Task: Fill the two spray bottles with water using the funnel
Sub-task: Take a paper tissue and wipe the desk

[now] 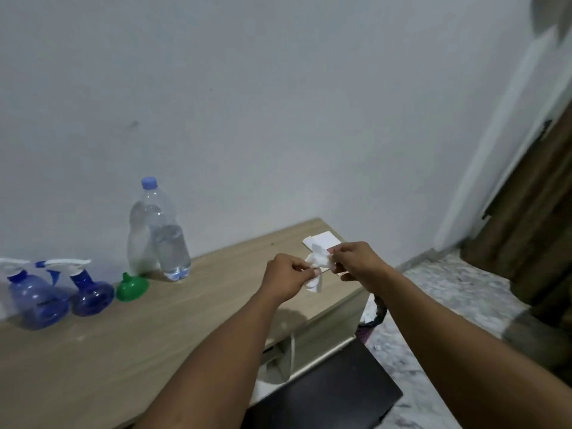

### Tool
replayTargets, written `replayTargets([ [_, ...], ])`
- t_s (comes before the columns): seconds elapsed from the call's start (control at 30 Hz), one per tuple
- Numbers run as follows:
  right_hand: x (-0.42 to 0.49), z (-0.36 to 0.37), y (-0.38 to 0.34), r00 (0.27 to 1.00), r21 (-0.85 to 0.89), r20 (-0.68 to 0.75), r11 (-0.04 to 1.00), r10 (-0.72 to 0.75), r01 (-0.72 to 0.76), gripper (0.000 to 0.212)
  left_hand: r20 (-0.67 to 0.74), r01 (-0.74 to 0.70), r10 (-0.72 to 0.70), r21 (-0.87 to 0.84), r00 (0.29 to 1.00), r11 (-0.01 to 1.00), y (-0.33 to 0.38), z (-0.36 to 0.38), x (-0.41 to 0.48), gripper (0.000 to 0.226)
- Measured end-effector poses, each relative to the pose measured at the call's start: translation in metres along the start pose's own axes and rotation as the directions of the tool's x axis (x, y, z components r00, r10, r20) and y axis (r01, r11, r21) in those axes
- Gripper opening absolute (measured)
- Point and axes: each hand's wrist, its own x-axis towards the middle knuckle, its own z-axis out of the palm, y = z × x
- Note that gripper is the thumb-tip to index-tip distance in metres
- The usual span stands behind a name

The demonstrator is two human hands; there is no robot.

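White tissue (318, 262), crumpled, hangs between the two hands above the right end of the wooden table (173, 323). Both bare forearms reach forward from the lower edge, converging. The left hand (286, 278) is curled, its fingertips closed on the tissue's lower left part; the right hand (356, 261) pinches the upper right part between thumb and fingers. A flat stack of white tissues (323, 241) lies on the table just behind the hands.

Two blue spray bottles stand upright at the table's far left, the left spray bottle (35, 297) just beside the right spray bottle (89, 291), white trigger heads pointing left. One green funnel (132, 287) rests wide mouth down, spout up, beside them. One clear water bottle (161, 230), capped and upright, stands behind the funnel against the wall.
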Motion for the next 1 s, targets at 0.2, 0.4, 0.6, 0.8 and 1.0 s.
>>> replayTargets([
  [0.2, 0.045, -0.041, 0.006, 0.997, -0.066, 0.081, 0.998, 0.018, -0.012, 0.014, 0.129, 0.079, -0.07, -0.067, 0.989, 0.995, 0.017, 0.026, 0.067, 0.014],
  [0.4, 0.095, -0.082, 0.016, 0.997, -0.104, -0.02, 0.992, 0.072, -0.074, 0.009, 0.19, 0.15, -0.142, -0.028, 0.971, 0.988, 0.019, 0.047, 0.129, 0.021],
  [0.6, 0.159, -0.139, 0.032, 0.991, -0.16, -0.039, 0.978, 0.132, -0.136, 0.003, 0.167, 0.156, -0.158, 0.023, 0.973, 0.987, 0.021, 0.079, 0.187, 0.015],
  [0.8, 0.244, -0.207, 0.056, 0.993, -0.213, 0.028, 0.971, 0.118, -0.109, 0.004, 0.066, 0.187, -0.186, -0.006, 0.98, 0.982, 0.037, 0.137, 0.251, 0.012],
  [1.0, 0.32, -0.273, 0.089, 0.98, -0.298, 0.11, 0.946, 0.168, -0.129, 0.007, 0.004, 0.268, -0.268, -0.034, 0.963, 0.963, 0.055, 0.21, 0.302, 0.008],
])
